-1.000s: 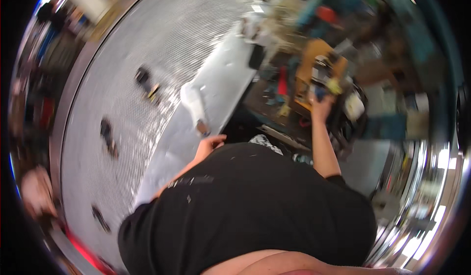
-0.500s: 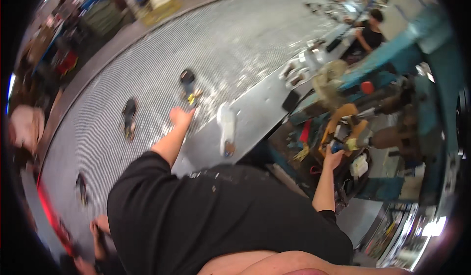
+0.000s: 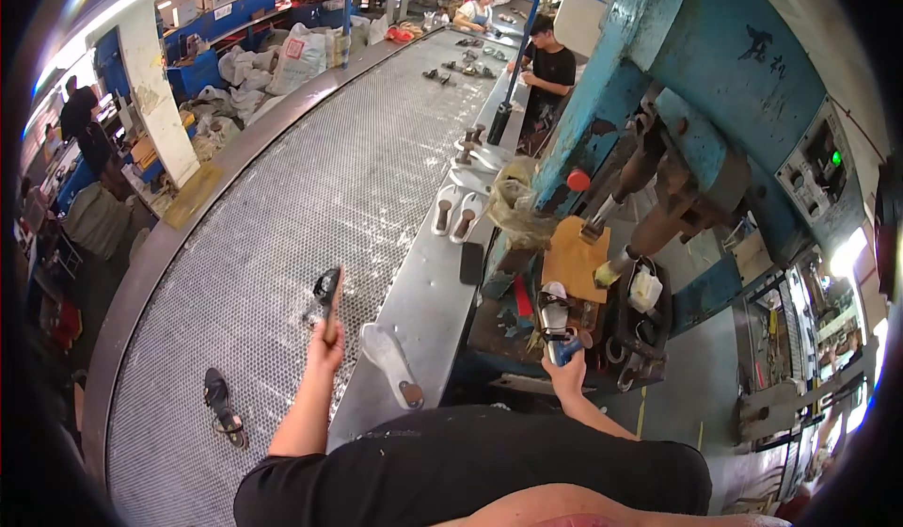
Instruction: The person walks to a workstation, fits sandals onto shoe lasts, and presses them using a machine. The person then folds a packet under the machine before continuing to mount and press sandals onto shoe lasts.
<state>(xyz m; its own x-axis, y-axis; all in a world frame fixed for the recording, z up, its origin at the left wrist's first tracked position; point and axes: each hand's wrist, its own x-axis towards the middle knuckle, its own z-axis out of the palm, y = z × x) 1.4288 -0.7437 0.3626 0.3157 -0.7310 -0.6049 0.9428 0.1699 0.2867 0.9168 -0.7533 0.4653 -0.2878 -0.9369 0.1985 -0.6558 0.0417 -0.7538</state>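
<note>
My left hand (image 3: 325,346) is closed around the heel end of a black sandal (image 3: 327,292), held upright on edge over the mesh conveyor belt (image 3: 273,235). Another black sandal (image 3: 222,403) lies on the belt to the left. My right hand (image 3: 566,373) grips a blue shoe last (image 3: 568,346); a pale sole and a black strap show at its far end. That last is beside the brown pad (image 3: 574,262) of a teal press (image 3: 621,85). On the metal ledge (image 3: 425,292) between my hands rests a grey-white last (image 3: 391,365).
Several pale lasts (image 3: 455,209) and a black phone (image 3: 471,263) lie along the ledge. A red knob (image 3: 578,180) sits on the press. A black bin (image 3: 645,325) stands right of the pad. Two people work farther along the belt, one in black (image 3: 550,66).
My left hand has taken hold of a black sandal from the belt and raised it. The right hand keeps its grip on the blue last. The whole view has turned.
</note>
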